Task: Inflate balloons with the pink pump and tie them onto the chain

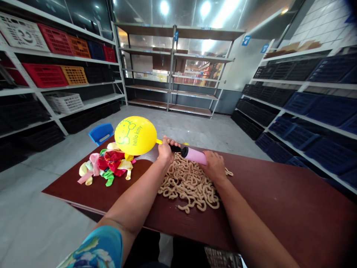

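Note:
A yellow balloon point(145, 134) with green "hello kitty" print is inflated, its neck reaching my left hand point(166, 149). That hand is closed around the balloon's neck at the black nozzle end of a hand pump. My right hand point(214, 166) grips the far end of the pump's pink barrel point(196, 156). The pump is held slantwise above a heap of beige, curled, rope-like pieces point(192, 182) on the table. To the left lies a pile of limp balloons point(111, 162) in red, pink, green and pale yellow.
The dark red-brown table point(267, 193) stretches out to the right. A blue chair point(100, 133) stands past its far left edge. Shelves with red crates point(46, 75) line the left wall, and blue crates point(326, 119) fill racks on the right. A metal rack point(192, 93) stands at the back.

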`<state>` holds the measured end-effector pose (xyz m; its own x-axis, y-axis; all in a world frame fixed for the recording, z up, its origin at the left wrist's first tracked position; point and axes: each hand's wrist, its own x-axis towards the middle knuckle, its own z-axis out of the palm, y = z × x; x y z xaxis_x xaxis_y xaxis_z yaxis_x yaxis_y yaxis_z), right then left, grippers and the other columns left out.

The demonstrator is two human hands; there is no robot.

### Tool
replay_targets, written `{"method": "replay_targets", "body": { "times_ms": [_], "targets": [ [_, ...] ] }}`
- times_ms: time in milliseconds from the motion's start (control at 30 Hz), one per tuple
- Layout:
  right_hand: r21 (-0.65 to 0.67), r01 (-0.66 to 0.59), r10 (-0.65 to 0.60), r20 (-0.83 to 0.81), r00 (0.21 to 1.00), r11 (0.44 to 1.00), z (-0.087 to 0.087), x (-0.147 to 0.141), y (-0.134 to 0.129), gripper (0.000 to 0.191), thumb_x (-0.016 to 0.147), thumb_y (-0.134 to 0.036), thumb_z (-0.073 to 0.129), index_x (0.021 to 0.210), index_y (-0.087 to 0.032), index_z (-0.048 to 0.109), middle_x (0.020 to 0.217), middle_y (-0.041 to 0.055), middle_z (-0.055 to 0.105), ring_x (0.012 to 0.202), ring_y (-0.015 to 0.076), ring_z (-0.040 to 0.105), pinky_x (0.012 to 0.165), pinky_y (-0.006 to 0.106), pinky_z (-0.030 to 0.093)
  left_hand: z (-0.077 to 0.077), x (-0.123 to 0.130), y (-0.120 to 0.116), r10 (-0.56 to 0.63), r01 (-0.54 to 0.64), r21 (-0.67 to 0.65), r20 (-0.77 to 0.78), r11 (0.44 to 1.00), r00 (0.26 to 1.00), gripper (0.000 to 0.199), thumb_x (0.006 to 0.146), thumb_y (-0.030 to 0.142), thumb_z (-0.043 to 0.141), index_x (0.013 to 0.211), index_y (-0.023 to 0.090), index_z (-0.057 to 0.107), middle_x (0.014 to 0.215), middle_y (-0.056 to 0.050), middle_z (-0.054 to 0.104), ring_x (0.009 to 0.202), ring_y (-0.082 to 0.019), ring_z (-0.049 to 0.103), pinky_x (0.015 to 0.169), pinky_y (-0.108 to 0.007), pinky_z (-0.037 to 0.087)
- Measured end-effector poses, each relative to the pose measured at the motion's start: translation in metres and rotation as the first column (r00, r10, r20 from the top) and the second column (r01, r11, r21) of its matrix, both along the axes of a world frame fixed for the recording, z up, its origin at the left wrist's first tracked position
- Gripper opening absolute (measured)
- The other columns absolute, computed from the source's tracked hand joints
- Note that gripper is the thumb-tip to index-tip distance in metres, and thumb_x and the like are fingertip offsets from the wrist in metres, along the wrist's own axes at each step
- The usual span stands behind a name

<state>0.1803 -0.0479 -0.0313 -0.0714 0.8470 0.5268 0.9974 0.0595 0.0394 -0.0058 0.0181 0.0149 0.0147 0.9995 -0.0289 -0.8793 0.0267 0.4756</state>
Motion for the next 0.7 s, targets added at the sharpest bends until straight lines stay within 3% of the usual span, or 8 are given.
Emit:
{"method": "replay_targets", "body": {
  "times_ms": [233, 367, 500, 700],
  "targets": [
    [0.028, 0.168, -0.168, -0.015, 0.986, 0.985, 0.0, 0.03, 0.002, 0.032, 0.07, -0.026, 0.057, 0.102, -0.023, 0.055, 0.096, 0.0051, 0.058, 0.095, 0.0221, 0.043, 0.083, 0.035, 0.021, 0.007, -0.031, 0.018, 0.126, -0.126, -0.037, -0.001, 0.991, 0.992, 0.032, 0.088, 0.035, 0.039, 0.061, 0.019, 0.032, 0.049, 0.005, 0.033, 0.043, -0.01, 0.042, 0.052, -0.027, 0.042],
    [0.01, 0.281, -0.28, -0.049, 0.959, 0.96, -0.003, 0.039, 0.001, 0.027, 0.074, -0.025, 0.052, 0.101, -0.022, 0.055, 0.097, 0.0067, 0.057, 0.093, 0.0222, 0.042, 0.075, 0.033, 0.024, 0.005, -0.041, 0.024, 0.159, -0.159, 0.0, 0.011, 0.987, 0.987, 0.032, 0.087, 0.035, 0.041, 0.061, 0.019, 0.031, 0.048, 0.005, 0.032, 0.042, -0.01, 0.041, 0.051, -0.027, 0.041],
    [-0.004, 0.314, -0.314, -0.057, 0.948, 0.949, -0.002, 0.031, 0.003, 0.024, 0.077, -0.024, 0.048, 0.1, -0.019, 0.054, 0.096, 0.0085, 0.056, 0.089, 0.0225, 0.042, 0.066, 0.031, 0.023, 0.003, -0.031, 0.018, 0.132, -0.132, 0.011, 0.009, 0.991, 0.991, 0.034, 0.086, 0.035, 0.043, 0.06, 0.019, 0.029, 0.048, 0.005, 0.031, 0.042, -0.01, 0.041, 0.052, -0.027, 0.041],
    [0.035, 0.211, -0.21, -0.024, 0.977, 0.977, -0.002, 0.009, 0.004, 0.028, 0.075, -0.029, 0.053, 0.102, -0.019, 0.052, 0.097, 0.0085, 0.056, 0.091, 0.0231, 0.041, 0.07, 0.032, 0.024, -0.006, 0.0, 0.002, 0.016, -0.017, 0.019, 0.032, 1.0, 0.999, 0.039, 0.084, 0.039, 0.046, 0.058, 0.019, 0.027, 0.049, 0.005, 0.03, 0.044, -0.01, 0.041, 0.053, -0.028, 0.042]
  ]
}}
